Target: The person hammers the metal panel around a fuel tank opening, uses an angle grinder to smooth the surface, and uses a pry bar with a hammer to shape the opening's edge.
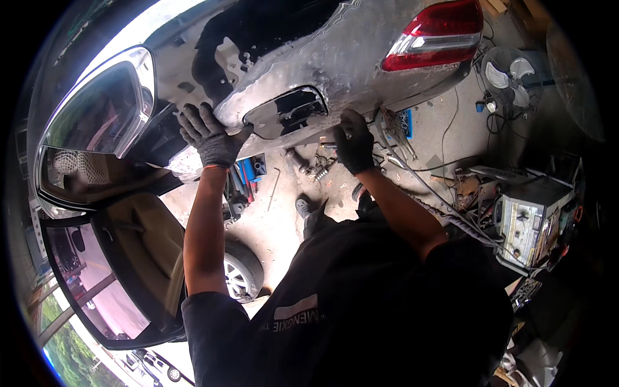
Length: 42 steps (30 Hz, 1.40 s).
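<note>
My left hand [211, 135], in a grey glove, is open with fingers spread on the grey, patchily sanded car body [361, 58], left of a rounded rectangular fuel-door area [290, 109] with dark patches. My right hand [353, 142], also gloved, rests at the panel's lower part, right of that area; its fingers are loosely bent, with nothing visible in them. A red tail light [432, 35] is at the upper right, a rear side window [97, 106] at the left.
An open car door [129, 271] and wheel [238, 274] are at lower left. Tools [248, 174], cables and a blue tray [406, 122] lie on the floor [284, 232] by my feet. A fan [512, 77] and a metal machine [529, 226] stand at right.
</note>
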Each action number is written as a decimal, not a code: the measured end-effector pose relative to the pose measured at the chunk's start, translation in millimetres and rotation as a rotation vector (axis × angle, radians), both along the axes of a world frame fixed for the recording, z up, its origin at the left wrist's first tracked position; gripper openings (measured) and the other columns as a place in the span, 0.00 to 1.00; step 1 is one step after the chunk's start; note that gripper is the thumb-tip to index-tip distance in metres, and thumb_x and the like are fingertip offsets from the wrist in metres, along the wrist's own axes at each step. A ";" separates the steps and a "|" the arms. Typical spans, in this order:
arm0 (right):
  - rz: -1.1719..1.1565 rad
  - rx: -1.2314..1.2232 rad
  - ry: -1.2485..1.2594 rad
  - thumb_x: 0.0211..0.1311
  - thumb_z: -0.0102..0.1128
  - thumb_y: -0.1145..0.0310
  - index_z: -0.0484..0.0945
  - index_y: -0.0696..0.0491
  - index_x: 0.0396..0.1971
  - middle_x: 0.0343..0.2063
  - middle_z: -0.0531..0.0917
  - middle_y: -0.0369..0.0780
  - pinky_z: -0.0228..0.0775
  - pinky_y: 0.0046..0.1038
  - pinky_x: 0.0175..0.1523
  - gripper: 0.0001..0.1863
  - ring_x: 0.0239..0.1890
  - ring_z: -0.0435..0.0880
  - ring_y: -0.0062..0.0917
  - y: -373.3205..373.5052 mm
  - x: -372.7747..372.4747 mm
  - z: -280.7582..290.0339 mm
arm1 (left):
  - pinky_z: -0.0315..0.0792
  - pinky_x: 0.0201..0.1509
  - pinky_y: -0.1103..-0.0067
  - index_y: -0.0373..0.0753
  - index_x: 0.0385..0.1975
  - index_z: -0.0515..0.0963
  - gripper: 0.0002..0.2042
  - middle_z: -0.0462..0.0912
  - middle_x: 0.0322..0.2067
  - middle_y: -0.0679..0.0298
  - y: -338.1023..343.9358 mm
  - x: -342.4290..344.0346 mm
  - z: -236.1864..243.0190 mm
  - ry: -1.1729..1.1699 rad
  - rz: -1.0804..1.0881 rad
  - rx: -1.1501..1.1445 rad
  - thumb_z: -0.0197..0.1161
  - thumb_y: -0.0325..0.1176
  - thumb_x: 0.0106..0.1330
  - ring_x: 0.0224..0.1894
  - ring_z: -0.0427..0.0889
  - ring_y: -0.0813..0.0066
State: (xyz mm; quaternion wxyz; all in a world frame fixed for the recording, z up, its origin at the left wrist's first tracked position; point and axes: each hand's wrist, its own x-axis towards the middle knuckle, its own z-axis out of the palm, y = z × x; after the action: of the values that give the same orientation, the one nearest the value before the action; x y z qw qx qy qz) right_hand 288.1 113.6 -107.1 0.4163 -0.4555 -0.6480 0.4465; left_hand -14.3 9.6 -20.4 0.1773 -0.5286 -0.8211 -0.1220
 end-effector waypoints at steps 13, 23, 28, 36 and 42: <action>-0.129 -0.956 1.158 0.72 0.49 0.42 0.70 0.50 0.57 0.49 0.78 0.43 0.71 0.47 0.61 0.28 0.51 0.77 0.39 -57.9 -94.7 -67.2 | 0.36 0.70 0.38 0.34 0.71 0.53 0.59 0.43 0.72 0.32 -3.7 1.0 -2.1 -0.047 -0.111 0.073 0.73 0.67 0.44 0.74 0.40 0.28; -0.340 -0.657 1.023 0.59 0.73 0.64 0.78 0.49 0.56 0.51 0.79 0.31 0.76 0.25 0.46 0.24 0.49 0.77 0.17 -79.0 -147.7 -59.0 | 0.71 0.62 0.64 0.37 0.61 0.67 0.31 0.78 0.53 0.47 90.8 51.9 30.6 -0.071 -0.935 -0.446 0.70 0.39 0.58 0.59 0.76 0.49; -0.262 -0.519 0.958 0.59 0.72 0.69 0.78 0.51 0.56 0.47 0.82 0.32 0.75 0.24 0.48 0.23 0.47 0.79 0.17 -68.8 -150.4 -90.9 | 0.73 0.59 0.63 0.32 0.54 0.69 0.28 0.81 0.47 0.42 106.1 70.0 48.5 -0.079 -0.818 -0.665 0.71 0.37 0.56 0.54 0.79 0.45; -0.360 -0.289 0.825 0.57 0.72 0.72 0.80 0.56 0.50 0.46 0.85 0.35 0.72 0.26 0.55 0.21 0.46 0.80 0.18 -82.2 -147.0 -59.2 | 0.75 0.56 0.64 0.32 0.50 0.71 0.26 0.84 0.43 0.46 99.9 75.4 35.7 -0.075 -0.797 -0.526 0.72 0.34 0.52 0.50 0.82 0.49; -0.505 -0.277 0.798 0.52 0.74 0.76 0.81 0.57 0.47 0.42 0.85 0.34 0.74 0.25 0.52 0.21 0.44 0.81 0.20 -83.8 -162.0 -59.8 | 0.75 0.56 0.63 0.34 0.50 0.70 0.28 0.84 0.44 0.47 91.7 79.7 40.2 -0.088 -0.706 -0.555 0.74 0.39 0.51 0.51 0.82 0.50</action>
State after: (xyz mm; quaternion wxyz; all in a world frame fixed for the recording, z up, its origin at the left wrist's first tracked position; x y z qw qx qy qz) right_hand 126.1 29.8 -166.9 0.6627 -0.4430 -0.2418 0.5533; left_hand 65.4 101.3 19.8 -0.0588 -0.7981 -0.5991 0.0273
